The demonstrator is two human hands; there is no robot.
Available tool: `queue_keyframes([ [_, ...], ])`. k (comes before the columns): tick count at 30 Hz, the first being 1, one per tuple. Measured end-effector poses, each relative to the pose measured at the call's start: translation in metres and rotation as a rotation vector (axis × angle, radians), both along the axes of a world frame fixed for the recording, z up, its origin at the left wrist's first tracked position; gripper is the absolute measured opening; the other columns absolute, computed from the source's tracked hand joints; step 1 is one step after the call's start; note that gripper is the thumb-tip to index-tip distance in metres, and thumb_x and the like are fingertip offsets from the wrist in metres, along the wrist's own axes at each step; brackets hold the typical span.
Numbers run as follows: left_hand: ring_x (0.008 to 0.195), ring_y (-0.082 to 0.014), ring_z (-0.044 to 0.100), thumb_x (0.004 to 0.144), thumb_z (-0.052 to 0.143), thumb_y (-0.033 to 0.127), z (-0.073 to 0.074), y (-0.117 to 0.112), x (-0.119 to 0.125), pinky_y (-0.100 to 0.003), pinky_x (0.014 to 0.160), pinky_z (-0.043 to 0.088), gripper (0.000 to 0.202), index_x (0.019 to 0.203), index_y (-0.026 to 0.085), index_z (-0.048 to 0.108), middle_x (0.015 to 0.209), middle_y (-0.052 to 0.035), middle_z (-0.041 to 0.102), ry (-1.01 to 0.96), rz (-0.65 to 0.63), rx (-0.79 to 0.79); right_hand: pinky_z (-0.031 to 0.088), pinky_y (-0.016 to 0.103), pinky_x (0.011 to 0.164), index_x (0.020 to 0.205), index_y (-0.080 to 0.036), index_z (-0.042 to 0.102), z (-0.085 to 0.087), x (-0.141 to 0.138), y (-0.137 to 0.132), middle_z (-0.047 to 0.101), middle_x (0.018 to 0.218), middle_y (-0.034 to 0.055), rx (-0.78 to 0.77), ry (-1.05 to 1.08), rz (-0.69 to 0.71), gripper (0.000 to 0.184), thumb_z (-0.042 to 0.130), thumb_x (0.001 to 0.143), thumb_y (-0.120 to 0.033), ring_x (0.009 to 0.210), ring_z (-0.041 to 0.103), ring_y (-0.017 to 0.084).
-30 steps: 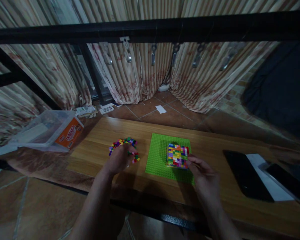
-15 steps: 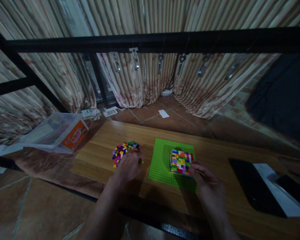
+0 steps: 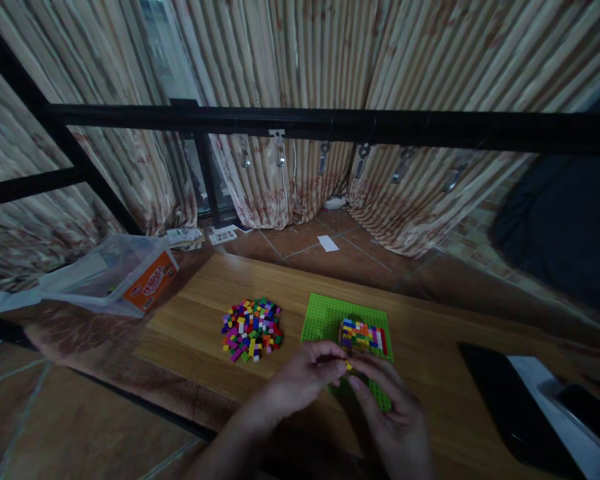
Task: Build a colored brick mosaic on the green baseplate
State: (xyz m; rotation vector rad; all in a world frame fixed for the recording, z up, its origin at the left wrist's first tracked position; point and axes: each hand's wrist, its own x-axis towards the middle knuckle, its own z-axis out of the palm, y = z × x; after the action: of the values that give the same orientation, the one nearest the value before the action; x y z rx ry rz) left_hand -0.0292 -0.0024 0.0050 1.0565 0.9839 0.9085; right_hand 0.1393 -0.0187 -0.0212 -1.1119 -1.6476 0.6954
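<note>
My left hand (image 3: 310, 375) and my right hand (image 3: 393, 407) meet over the near part of a green studded baseplate (image 3: 325, 313). Between their fingertips shows a small yellow toy brick (image 3: 349, 365). Both hands are closed in a pinch around it, though the fingers cover most of the piece. Just beyond them, a many-coloured block of stacked toy bricks (image 3: 365, 335) stands on the right part of the baseplate, its near side partly behind my fingers. To the left, a heap of loose small bricks (image 3: 253, 327) lies on the wooden table (image 3: 190, 320).
A black flat object (image 3: 510, 400), a white sheet (image 3: 545, 393) and a dark phone-like item (image 3: 590, 407) lie at the right. A clear plastic box (image 3: 105, 273) with an orange label stands left of the table. A black metal bar (image 3: 300, 123) with hooks crosses beyond.
My left hand has moved right from the brick heap to meet my right hand, which has come slightly nearer and left. The camera view has tilted upward a little.
</note>
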Motion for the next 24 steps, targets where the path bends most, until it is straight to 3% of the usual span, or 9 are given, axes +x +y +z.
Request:
queue_keyframes([
  [6, 0.057, -0.0084, 0.045, 0.068, 0.073, 0.047, -0.007, -0.002, 0.021, -0.023, 0.059, 0.034, 0.038, 0.082, 0.013, 0.067, 0.065, 0.0011, 0.055, -0.259, 0.027, -0.105, 0.055, 0.03, 0.079, 0.09, -0.025, 0.073, 0.002, 0.003, 0.0, 0.07, 0.097, 0.0047, -0.016, 0.058, -0.095, 0.013, 0.068, 0.08, -0.032, 0.089, 0.067, 0.019],
  [11, 0.056, -0.0078, 0.044, 0.07, 0.069, 0.052, -0.008, -0.003, 0.028, -0.024, 0.057, 0.032, 0.04, 0.072, 0.012, 0.063, 0.066, 0.0002, 0.056, -0.27, -0.041, -0.105, 0.054, 0.028, 0.078, 0.085, -0.024, 0.075, 0.002, 0.007, 0.0, 0.07, 0.095, 0.0048, -0.015, 0.075, -0.175, 0.014, 0.069, 0.079, -0.034, 0.087, 0.067, 0.018],
  [15, 0.055, -0.0075, 0.042, 0.07, 0.07, 0.05, -0.002, -0.001, 0.023, -0.023, 0.056, 0.031, 0.039, 0.077, 0.012, 0.066, 0.066, 0.0005, 0.057, -0.224, -0.05, -0.094, 0.053, 0.029, 0.078, 0.087, -0.023, 0.074, 0.004, 0.013, 0.001, 0.07, 0.094, 0.005, -0.07, 0.097, -0.206, 0.016, 0.069, 0.079, -0.036, 0.087, 0.066, 0.019],
  [20, 0.057, -0.0076, 0.043, 0.071, 0.071, 0.043, 0.004, 0.009, 0.0, -0.022, 0.055, 0.029, 0.033, 0.084, 0.013, 0.071, 0.066, 0.0014, 0.058, -0.076, 0.116, -0.093, 0.053, 0.033, 0.078, 0.086, -0.021, 0.074, 0.004, 0.025, 0.007, 0.07, 0.094, 0.0064, -0.156, 0.088, -0.275, 0.019, 0.067, 0.08, -0.038, 0.089, 0.065, 0.021],
  [24, 0.054, -0.0071, 0.042, 0.069, 0.072, 0.038, 0.001, 0.016, -0.011, -0.022, 0.052, 0.027, 0.026, 0.078, 0.013, 0.071, 0.062, 0.0022, 0.058, 0.024, 0.282, -0.096, 0.052, 0.032, 0.077, 0.088, -0.022, 0.073, 0.003, 0.027, 0.007, 0.069, 0.092, 0.0058, -0.134, 0.003, -0.227, 0.018, 0.063, 0.083, -0.037, 0.087, 0.064, 0.02],
])
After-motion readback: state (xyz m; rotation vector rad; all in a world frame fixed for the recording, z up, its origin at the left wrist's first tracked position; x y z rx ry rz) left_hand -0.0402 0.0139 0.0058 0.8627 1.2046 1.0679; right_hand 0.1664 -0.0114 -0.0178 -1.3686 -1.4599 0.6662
